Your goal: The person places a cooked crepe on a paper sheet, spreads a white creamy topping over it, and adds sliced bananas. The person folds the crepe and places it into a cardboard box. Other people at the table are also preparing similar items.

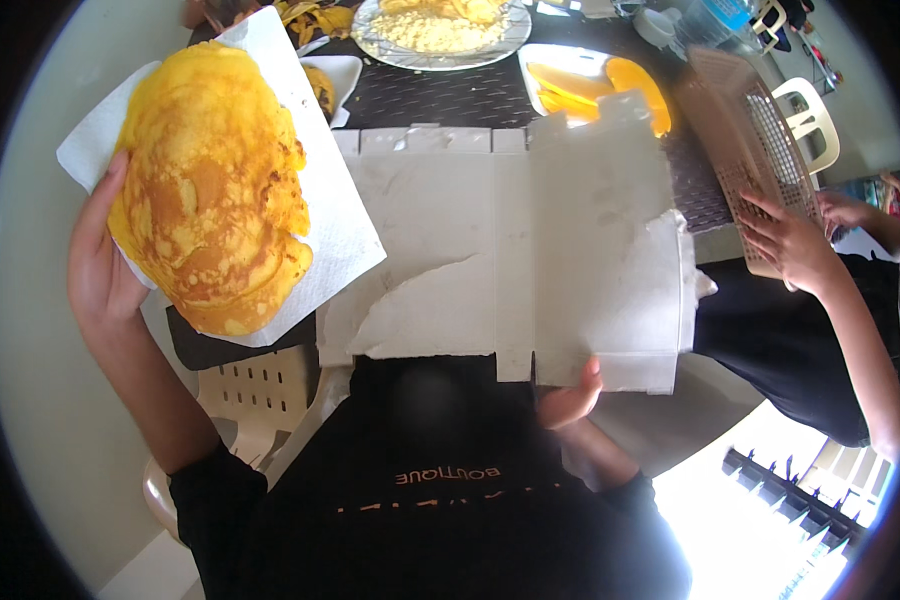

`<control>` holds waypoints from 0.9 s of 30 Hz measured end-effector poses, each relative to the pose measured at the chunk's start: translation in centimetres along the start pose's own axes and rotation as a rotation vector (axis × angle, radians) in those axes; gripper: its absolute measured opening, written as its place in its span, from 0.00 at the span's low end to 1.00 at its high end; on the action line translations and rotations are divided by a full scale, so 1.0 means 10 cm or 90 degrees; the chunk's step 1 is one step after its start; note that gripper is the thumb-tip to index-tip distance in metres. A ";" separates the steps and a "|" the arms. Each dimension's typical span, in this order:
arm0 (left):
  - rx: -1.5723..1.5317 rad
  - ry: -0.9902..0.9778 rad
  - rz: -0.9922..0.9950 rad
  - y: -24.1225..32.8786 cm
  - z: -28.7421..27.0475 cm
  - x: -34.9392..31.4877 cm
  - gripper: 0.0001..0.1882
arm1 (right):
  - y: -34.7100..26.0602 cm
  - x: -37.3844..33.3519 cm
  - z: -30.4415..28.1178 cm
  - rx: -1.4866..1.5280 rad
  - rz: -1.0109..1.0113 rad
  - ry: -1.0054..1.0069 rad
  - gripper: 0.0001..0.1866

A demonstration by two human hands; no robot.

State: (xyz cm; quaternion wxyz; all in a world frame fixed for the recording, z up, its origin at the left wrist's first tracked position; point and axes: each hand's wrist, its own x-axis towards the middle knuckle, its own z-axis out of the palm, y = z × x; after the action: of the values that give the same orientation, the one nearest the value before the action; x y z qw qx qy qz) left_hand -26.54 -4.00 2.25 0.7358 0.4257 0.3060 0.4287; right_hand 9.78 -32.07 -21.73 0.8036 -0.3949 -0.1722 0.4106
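Observation:
Up at the left, my left hand (103, 250) holds a stack of browned yellow pancakes (205, 190) lying on a white paper towel (330, 215). The thumb presses on the edge of the stack, and the other fingers are hidden beneath; I cannot tell whether a plate supports it. In front of my body, a flattened, torn cardboard box (425, 230) lies open over the near part of the dark table. My right hand (573, 400) grips its near edge toward the right, thumb on top and fingers underneath.
Across the table (410, 95) stand a plate of crumbly yellow food (440, 57), a white tray of mango-like yellow slices (570, 60) and a water bottle (715, 20). At the right, another person's hand (795, 240) holds a brown plastic basket (720, 130). A beige chair (255, 390) stands at the left.

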 end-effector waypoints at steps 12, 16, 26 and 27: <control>-0.017 -0.075 -0.064 -0.35 0.53 0.34 0.24 | -0.49 0.00 0.03 0.164 0.156 0.168 0.24; -0.057 -0.119 -0.098 -0.51 0.68 0.43 0.24 | -0.57 -0.15 0.01 0.165 0.172 0.222 0.23; -0.057 -0.136 -0.217 -0.97 1.22 0.52 0.20 | -0.62 0.00 0.34 0.232 0.229 0.144 0.26; -0.064 -0.134 -0.238 -1.03 1.25 0.54 0.20 | -0.62 0.01 0.36 0.214 0.236 0.164 0.26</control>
State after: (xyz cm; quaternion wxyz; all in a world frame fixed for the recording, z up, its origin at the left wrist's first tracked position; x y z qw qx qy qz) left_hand -10.17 -6.55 -1.73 0.8506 0.3670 0.2791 0.2527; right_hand 10.89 -32.37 -14.67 0.7845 -0.3294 0.0770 0.5197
